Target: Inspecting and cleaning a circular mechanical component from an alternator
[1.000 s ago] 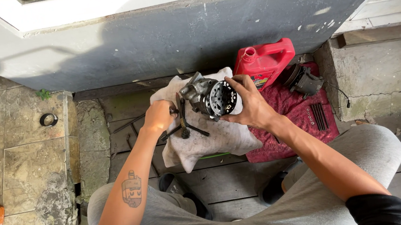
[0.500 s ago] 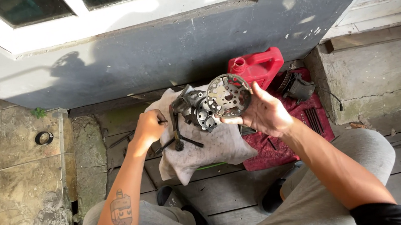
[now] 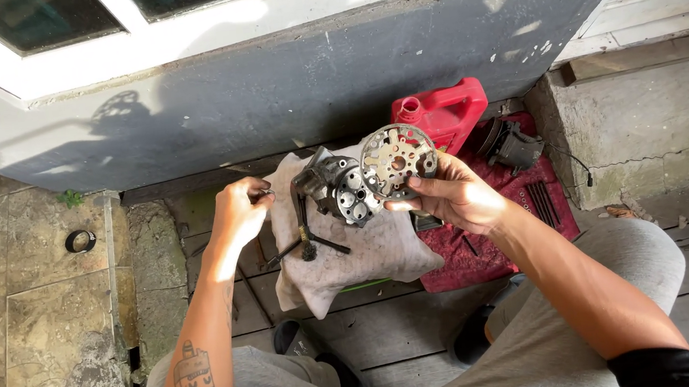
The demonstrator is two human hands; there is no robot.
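At the bottom of the frame I see my grey-trousered knees, both forearms reaching up toward centre. Just right of centre, my right hand (image 3: 453, 198) grips a round perforated metal plate (image 3: 397, 161) by its lower edge, fingers closed on it, held upright just beside the dark compressor body (image 3: 335, 190). Left of centre, my left hand (image 3: 239, 214) is curled shut; whether it pinches something small I cannot tell. The compressor rests on a dirty grey cloth (image 3: 352, 257). I judge the plate could slip from that edge grip and drop. Beyond, upper centre, stands a red jerry can (image 3: 443, 109) against the grey wall (image 3: 264, 90).
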